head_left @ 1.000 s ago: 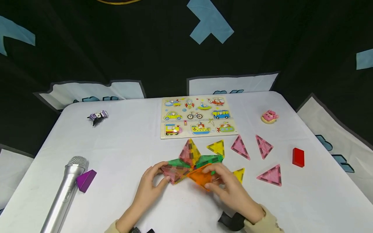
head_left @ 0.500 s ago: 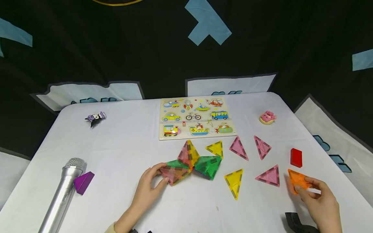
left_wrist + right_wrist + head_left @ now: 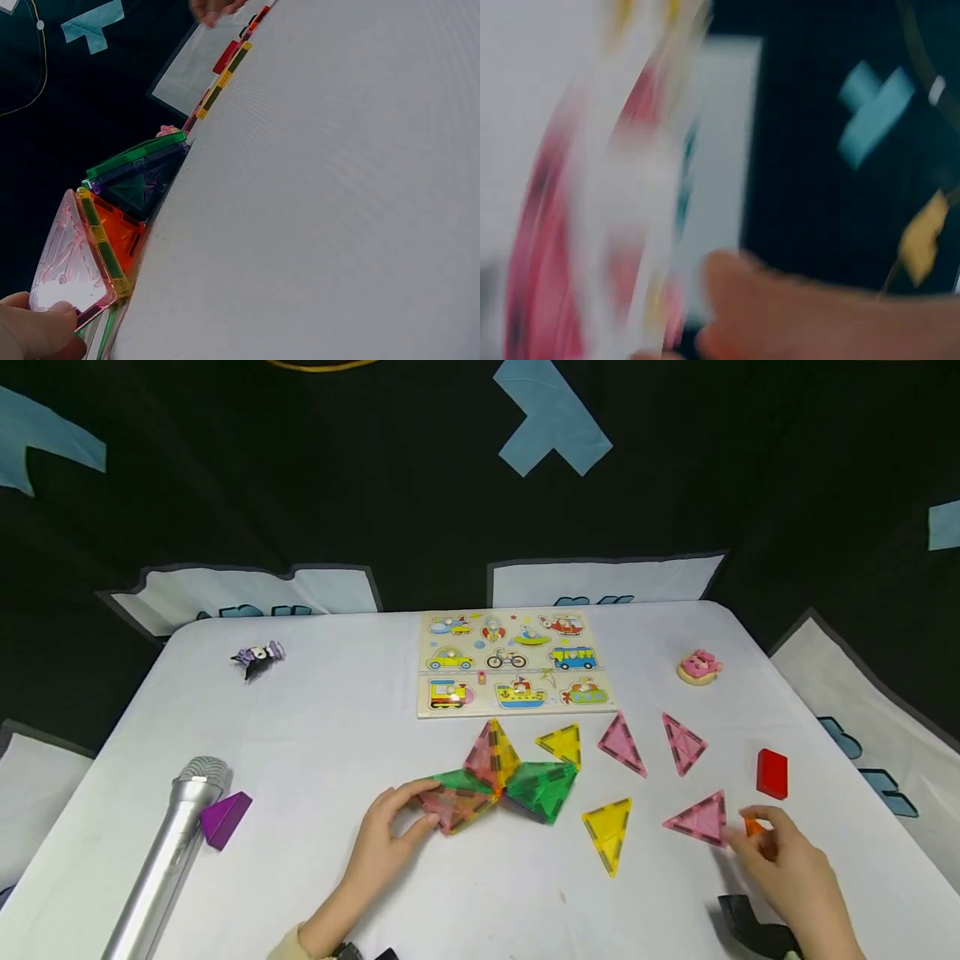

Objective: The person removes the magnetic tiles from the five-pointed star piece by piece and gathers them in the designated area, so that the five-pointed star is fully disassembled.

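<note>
My left hand [image 3: 390, 835] pinches the pink side of a magnetic tile shape [image 3: 457, 806] between thumb and fingers. In the left wrist view its thumb presses a pink triangular tile [image 3: 67, 262], joined to a yellow-edged one. Attached shapes include a pink-and-yellow point [image 3: 492, 756] and a green-and-purple one [image 3: 542, 787]. My right hand [image 3: 787, 868] hovers at the right with bent, parted fingers, the thumb beside a pink triangle tile [image 3: 701, 818]. An orange tile [image 3: 753, 828] shows behind its fingers, mostly hidden. The right wrist view is blurred; no held tile is visible.
Flat yellow tiles [image 3: 609, 835] and pink tiles [image 3: 684, 743] lie right of the shape, with a red block [image 3: 772, 774] beyond. A vehicle puzzle board [image 3: 517, 664] lies behind. At left are a silver microphone [image 3: 168, 860] and a purple block [image 3: 225, 820].
My right hand carried the orange tile from the shape to the table's right side, then moved slightly left and off it. The left hand keeps its hold.
</note>
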Motion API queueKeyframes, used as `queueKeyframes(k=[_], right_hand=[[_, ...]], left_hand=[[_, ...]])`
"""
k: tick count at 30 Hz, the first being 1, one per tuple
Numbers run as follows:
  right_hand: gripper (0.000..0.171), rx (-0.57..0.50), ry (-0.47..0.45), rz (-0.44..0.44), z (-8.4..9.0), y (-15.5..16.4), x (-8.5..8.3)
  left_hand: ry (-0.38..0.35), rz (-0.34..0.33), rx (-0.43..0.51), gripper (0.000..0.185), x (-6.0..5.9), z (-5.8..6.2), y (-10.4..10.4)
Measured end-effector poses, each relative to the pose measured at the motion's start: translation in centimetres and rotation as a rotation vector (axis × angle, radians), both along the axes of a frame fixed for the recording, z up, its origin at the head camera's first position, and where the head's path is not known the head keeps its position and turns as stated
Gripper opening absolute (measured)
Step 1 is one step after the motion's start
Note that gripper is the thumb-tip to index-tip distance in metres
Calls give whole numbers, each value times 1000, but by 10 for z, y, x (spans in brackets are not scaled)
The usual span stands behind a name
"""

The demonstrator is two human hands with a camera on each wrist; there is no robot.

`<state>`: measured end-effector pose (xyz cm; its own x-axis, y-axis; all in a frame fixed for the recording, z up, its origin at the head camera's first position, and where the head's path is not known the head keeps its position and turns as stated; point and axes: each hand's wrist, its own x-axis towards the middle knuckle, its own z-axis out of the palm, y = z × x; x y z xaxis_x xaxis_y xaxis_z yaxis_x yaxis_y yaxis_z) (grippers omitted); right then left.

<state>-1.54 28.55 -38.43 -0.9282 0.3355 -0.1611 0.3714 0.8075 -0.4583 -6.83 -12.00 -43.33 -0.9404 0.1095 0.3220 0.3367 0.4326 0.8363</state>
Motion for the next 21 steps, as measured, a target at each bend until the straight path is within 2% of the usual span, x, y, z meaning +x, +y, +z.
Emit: queueKeyframes(k=[1,3,5,6,8,10,12,16,21], right_hand=[[49,-24,72,69,3,-14,-4],[42,-60,230,261,7,-45,-11],[39,-79,346,439,6,-78,-19],[41,-104,360,521,6,-94,-23],[49,-118,370,618,3,-121,-29],[55,-125,357,632,-2,-144,-34],[58,-132,354,602,-8,-160,-38],[55,-149,398,533,-18,-177,-44],[44,-169,436,511,-23,-186,-46]], left_hand=[[10,-3,2,38,1,2,1],[34,-11,7,37,2,9,3],[57,-18,16,37,3,14,4],[56,-19,22,36,3,15,4],[39,-26,32,35,1,13,2],[-30,-49,69,32,-1,8,0],[-92,-97,114,29,-3,3,-3],[-178,-193,188,23,-5,0,-6],[-266,-182,221,21,-3,3,-9]])
